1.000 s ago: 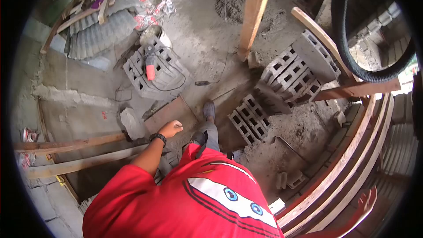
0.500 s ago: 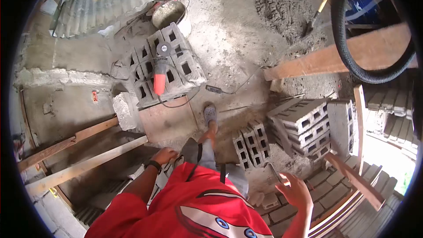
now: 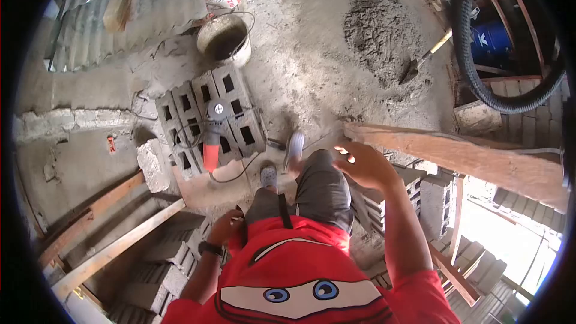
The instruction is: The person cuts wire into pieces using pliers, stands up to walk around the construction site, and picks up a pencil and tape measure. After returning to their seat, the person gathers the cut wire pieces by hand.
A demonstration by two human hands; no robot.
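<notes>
My right hand is held out in front of my right thigh, beside a wooden beam. Its fingers are bent but apart, with nothing between them. At my left hip hangs my left hand, close to the grey shorts; its fingers are loosely bent, partly hidden, and no held thing shows. Ahead of my feet, an angle grinder with a red handle lies on a group of hollow concrete blocks. Its cord loops down beside the blocks.
A bucket stands behind the blocks. Farther right, a shovel rests at a mortar heap. The long wooden beam crosses at right, with more blocks below it. Wooden planks and a broken block lie left.
My body has moved forward toward the grinder and blocks, with both feet now in view. My right hand has risen from low at the right to in front of my thigh.
</notes>
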